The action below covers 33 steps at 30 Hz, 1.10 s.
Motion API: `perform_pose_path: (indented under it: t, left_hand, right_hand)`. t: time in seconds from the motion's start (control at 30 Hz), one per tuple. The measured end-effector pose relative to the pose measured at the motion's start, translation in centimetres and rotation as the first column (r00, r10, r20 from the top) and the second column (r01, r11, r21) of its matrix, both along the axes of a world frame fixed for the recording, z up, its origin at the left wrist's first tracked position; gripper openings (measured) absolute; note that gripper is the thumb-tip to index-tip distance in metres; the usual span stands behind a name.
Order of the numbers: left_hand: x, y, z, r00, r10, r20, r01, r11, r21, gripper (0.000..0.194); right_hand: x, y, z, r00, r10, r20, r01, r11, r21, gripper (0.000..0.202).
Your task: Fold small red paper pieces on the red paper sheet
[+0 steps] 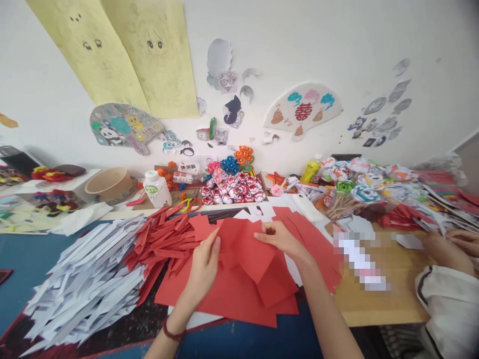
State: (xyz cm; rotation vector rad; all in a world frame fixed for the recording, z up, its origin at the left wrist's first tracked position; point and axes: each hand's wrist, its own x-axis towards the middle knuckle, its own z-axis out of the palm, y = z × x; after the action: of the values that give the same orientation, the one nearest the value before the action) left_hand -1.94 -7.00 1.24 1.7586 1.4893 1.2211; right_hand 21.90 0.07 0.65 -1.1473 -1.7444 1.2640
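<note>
Between my two hands I hold up a creased sheet of red paper point(249, 244). My left hand point(205, 257) pinches its left edge between thumb and fingers. At the upper right of the same sheet, my right hand point(279, 237) has its thumb and fingers closed on the edge. Flat red paper sheets point(239, 294) lie under the held sheet, several overlapping. Left of my hands are a heap of folded red paper strips point(164, 239) and a bigger heap of folded white paper strips point(93, 279). More red sheets point(310, 239) fan out to the right.
Behind stand a white bottle point(156, 189), yellow-handled scissors point(190, 204), red-and-white paper flowers point(235, 188) and a round wooden container point(110, 183). Paper flowers on sticks point(362, 184) lie at right. Beyond the wooden table point(389, 304), another person's hands point(464, 242) work close by.
</note>
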Motion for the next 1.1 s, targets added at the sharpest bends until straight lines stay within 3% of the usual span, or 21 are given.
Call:
perform_pose_path:
  t: [0.1,0.17,0.23,0.33,0.4,0.47,0.57,0.7,0.87,1.1]
  left_hand:
    - [-0.3,-0.1,0.8,0.960,0.026,0.277,0.028,0.982,-0.187,0.039]
    - [-0.5,-0.1,1.1,0.923,0.033,0.384,0.079,0.959,-0.274,0.042]
    - [-0.9,-0.1,0.9,0.918,0.027,0.396,0.110,0.941,-0.319,0.045]
    - [-1.5,0.4,0.0,0.990,0.086,0.114,-0.059,0.974,-0.221,0.045]
    - [-1.6,0.8,-0.3,0.958,0.212,-0.192,-0.212,0.977,0.019,0.047]
    - [-1.3,1.0,0.0,0.864,0.258,-0.432,-0.163,0.956,0.245,0.047]
    - [-0.3,1.2,1.1,0.775,0.141,-0.616,0.061,0.954,0.294,0.035]
    - [0.6,1.9,1.9,0.823,-0.014,-0.567,0.111,0.985,0.136,0.015]
    - [0.5,2.6,1.6,0.892,-0.137,-0.430,0.159,0.987,0.016,0.013]
    - [0.6,2.4,1.9,0.918,-0.197,-0.343,0.196,0.980,-0.037,0.016]
  right_hand:
    - [0.0,0.4,0.6,0.974,-0.096,0.207,0.063,0.985,0.162,0.032]
    - [-0.6,0.4,0.9,0.976,-0.100,0.193,0.056,0.974,0.219,0.031]
    - [-1.4,0.4,1.0,0.992,-0.016,0.123,-0.009,0.981,0.196,0.029]
    - [-2.4,0.6,0.6,0.997,0.069,0.022,-0.071,0.990,0.119,0.035]
    - [-2.9,0.7,0.3,0.995,0.096,-0.002,-0.095,0.990,0.105,0.038]
    - [-3.3,0.8,0.0,0.989,0.147,0.007,-0.147,0.982,0.121,0.040]
    - [-3.8,0.6,0.0,0.971,0.238,0.029,-0.239,0.961,0.141,0.044]
    - [-4.2,0.2,0.3,0.961,0.275,0.036,-0.277,0.949,0.149,0.041]
    - [-4.2,-0.1,0.3,0.966,0.259,0.009,-0.258,0.958,0.123,0.035]
    - [-4.3,-0.5,1.0,0.961,0.276,0.025,-0.276,0.950,0.147,0.035]
